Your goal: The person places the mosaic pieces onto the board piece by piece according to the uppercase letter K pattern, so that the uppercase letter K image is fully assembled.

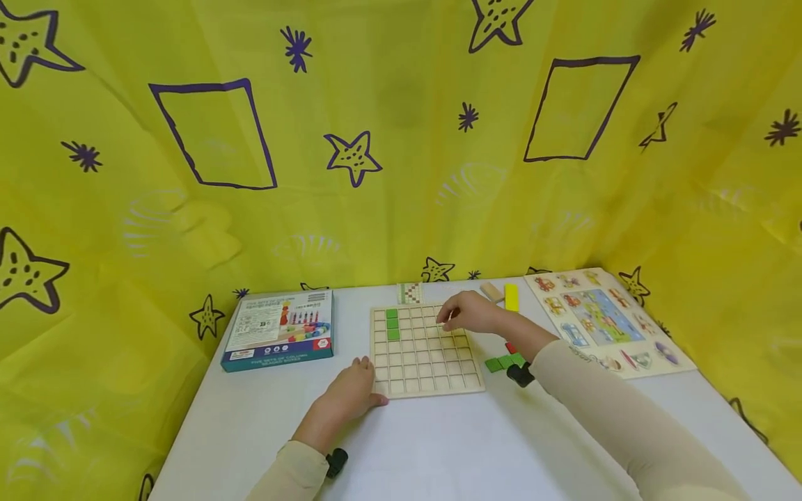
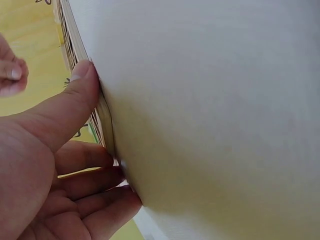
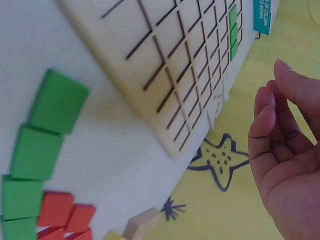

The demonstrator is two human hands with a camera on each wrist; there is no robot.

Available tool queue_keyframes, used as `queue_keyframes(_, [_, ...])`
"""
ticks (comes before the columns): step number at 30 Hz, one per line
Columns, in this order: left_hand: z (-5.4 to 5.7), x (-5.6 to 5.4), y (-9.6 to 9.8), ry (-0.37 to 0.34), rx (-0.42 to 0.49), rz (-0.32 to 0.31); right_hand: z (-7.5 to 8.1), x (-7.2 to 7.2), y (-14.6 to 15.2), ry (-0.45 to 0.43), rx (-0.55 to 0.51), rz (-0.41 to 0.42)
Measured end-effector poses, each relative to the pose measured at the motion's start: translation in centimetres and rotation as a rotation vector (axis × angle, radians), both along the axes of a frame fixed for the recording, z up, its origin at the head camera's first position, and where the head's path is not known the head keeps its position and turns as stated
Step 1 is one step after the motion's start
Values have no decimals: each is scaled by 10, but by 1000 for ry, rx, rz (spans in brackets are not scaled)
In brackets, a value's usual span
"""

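Observation:
A wooden grid board (image 1: 426, 355) lies on the table, with three green square tiles (image 1: 392, 324) in a column near its far left corner. My left hand (image 1: 352, 387) holds the board's near left corner, thumb along the front edge and fingers at the left side. In the left wrist view, the left hand's fingers (image 2: 95, 175) meet the board's edge. My right hand (image 1: 471, 313) hovers over the board's far right part. The right wrist view shows that hand's fingers (image 3: 262, 125) loosely bent, with nothing visible between them.
Right of the board lie loose green tiles (image 3: 55, 102) and red tiles (image 3: 55, 209). Behind them are a yellow block (image 1: 511, 298) and a plain wooden block (image 1: 491, 292). A patterned card (image 1: 410, 293) touches the back edge. A boxed bead set (image 1: 278, 330) stands left, a picture puzzle (image 1: 608, 316) right.

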State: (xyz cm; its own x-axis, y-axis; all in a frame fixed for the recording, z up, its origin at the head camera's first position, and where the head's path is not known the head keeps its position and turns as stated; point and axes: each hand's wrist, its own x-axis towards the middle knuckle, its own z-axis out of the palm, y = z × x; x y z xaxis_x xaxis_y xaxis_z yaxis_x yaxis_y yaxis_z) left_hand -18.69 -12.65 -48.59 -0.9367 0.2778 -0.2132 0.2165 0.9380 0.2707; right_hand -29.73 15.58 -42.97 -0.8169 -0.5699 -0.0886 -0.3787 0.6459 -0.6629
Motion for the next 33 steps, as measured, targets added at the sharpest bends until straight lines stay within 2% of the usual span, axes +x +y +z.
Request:
queue_keyframes(7, [1,-2,0,-13,-1,7,-11,11,36,-56,-11,-25])
queue_keyframes(15, [-2,-3,2,-22,-14,13,-25,21,63,-74,79,-7])
queue_keyframes(24, [-3,-3,2,-27,-16,27,-45,32,75,-109,165,8])
queue_keyframes(33, [-2,-2,2,-17,-27,11,-49,32,74,-109,167,-3])
